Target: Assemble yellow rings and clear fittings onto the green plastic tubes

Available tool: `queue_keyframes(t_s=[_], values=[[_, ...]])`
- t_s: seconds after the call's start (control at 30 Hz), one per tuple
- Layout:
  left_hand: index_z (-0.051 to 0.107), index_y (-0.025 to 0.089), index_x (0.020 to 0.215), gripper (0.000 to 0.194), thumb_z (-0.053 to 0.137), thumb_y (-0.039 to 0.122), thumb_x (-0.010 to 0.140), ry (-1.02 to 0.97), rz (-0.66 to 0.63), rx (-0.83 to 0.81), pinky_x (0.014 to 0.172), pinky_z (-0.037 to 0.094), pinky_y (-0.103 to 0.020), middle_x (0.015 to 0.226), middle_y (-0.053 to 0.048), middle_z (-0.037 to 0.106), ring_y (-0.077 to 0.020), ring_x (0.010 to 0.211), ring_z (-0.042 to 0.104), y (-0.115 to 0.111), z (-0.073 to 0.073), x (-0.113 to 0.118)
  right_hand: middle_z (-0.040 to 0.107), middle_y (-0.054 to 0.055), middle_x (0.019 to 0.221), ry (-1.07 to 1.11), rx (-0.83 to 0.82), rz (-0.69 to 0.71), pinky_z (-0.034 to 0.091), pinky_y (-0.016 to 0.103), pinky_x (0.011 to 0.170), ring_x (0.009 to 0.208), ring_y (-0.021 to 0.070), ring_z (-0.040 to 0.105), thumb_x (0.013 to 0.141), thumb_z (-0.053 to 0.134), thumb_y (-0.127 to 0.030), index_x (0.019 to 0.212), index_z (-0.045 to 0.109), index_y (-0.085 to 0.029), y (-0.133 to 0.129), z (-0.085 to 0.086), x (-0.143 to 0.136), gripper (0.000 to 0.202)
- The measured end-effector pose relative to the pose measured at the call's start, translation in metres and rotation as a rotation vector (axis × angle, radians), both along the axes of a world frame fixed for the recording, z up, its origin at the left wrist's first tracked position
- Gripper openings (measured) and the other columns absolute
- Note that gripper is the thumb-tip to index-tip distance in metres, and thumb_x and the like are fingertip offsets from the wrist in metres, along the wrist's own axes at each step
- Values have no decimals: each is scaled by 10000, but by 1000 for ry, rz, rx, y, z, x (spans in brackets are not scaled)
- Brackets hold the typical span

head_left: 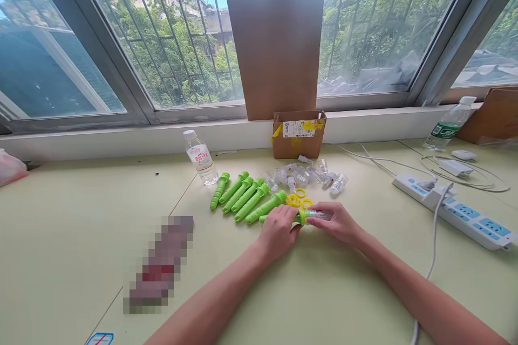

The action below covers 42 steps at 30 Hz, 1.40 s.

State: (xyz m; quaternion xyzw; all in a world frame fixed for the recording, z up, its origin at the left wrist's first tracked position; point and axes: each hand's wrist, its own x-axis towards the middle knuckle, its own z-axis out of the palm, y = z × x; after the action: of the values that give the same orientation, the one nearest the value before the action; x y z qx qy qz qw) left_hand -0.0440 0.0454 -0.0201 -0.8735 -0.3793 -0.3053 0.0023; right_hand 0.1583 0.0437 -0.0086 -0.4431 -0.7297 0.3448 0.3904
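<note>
My left hand (279, 230) is wrapped round a green plastic handle (263, 219), whose rounded end pokes out to the left. My right hand (335, 222) grips a clear plastic tube (319, 215) that meets the handle, with a yellow ring at the joint between my hands. Just beyond my hands lie several yellow rings (293, 200). Several loose green handles (251, 202) rest in a slanted row to the left. Behind the rings is a jumble of clear plastic tubes (300, 175), some with white and red parts.
A water bottle (201, 159) stands left of the handles. A small cardboard box (298, 146) sits by the window sill. At right are a power strip (453, 210), a white cable (435, 226) and another bottle (448, 125). A blurred-out object (159, 264) lies at left.
</note>
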Motion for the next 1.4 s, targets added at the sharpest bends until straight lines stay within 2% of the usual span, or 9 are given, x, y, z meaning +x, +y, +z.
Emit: queue_keyframes(t_s=[0.1, 0.17, 0.27, 0.33, 0.6, 0.77, 1.0, 1.13, 1.4], values=[[536, 176, 958, 172, 585, 229, 802, 15, 7, 12, 707, 456, -338, 875, -66, 635, -220, 814, 589, 0, 0, 0, 636, 32, 736, 60, -46, -29, 476, 262, 547, 601, 152, 565, 799, 590, -436, 972, 661, -173, 1, -2, 2, 323], [537, 178, 985, 191, 582, 256, 816, 24, 29, 14, 704, 465, -339, 880, -67, 643, -223, 818, 604, -1, 0, 0, 603, 31, 790, 142, -95, 6, 465, 240, 488, 574, 134, 560, 820, 538, -431, 1029, 605, -184, 1, -2, 4, 331], [528, 175, 1034, 239, 578, 292, 831, 23, 56, -4, 692, 477, -327, 891, -69, 656, -220, 816, 624, -2, -2, 1, 561, 33, 898, 260, -150, 59, 450, 219, 437, 601, 135, 582, 796, 533, -397, 1059, 525, -212, 1, 0, 6, 322], [529, 171, 1039, 253, 581, 308, 831, 23, 60, -15, 690, 483, -324, 898, -69, 663, -220, 822, 631, -3, -3, 2, 555, 26, 891, 282, -159, 32, 449, 216, 432, 597, 132, 583, 781, 556, -375, 1039, 505, -216, 1, 2, 6, 307], [550, 186, 1014, 229, 593, 289, 814, 46, 67, -27, 682, 475, -305, 889, -61, 660, -212, 822, 627, -2, -1, 2, 607, -8, 668, 134, -102, -94, 477, 250, 477, 475, 121, 555, 828, 531, -467, 1017, 579, -195, 5, -3, 4, 334], [543, 189, 1015, 223, 586, 256, 807, 52, 52, -22, 687, 474, -308, 902, -58, 660, -213, 833, 621, -3, -1, 2, 598, -3, 639, 64, -94, -117, 453, 251, 441, 432, 118, 520, 861, 468, -491, 975, 605, -188, 4, -6, 2, 352], [546, 189, 984, 217, 601, 217, 776, 48, 93, -50, 686, 464, -310, 906, -46, 665, -213, 815, 613, -2, 0, 1, 574, 23, 894, 34, -25, -18, 464, 243, 537, 568, 111, 557, 850, 526, -395, 1000, 552, -206, 2, -3, 2, 242], [548, 191, 982, 221, 597, 193, 767, 44, 106, -60, 691, 461, -308, 907, -43, 667, -209, 810, 610, -1, 1, 0, 563, 21, 921, 60, -50, 20, 458, 235, 539, 597, 112, 549, 825, 571, -368, 967, 508, -212, 1, -2, 5, 220], [563, 190, 988, 233, 573, 158, 758, 58, 107, -77, 716, 461, -299, 919, -41, 665, -209, 845, 608, 0, -1, 1, 563, -21, 658, 54, -99, -47, 409, 241, 483, 484, 116, 514, 854, 516, -452, 890, 535, -203, 3, -4, 2, 252]])
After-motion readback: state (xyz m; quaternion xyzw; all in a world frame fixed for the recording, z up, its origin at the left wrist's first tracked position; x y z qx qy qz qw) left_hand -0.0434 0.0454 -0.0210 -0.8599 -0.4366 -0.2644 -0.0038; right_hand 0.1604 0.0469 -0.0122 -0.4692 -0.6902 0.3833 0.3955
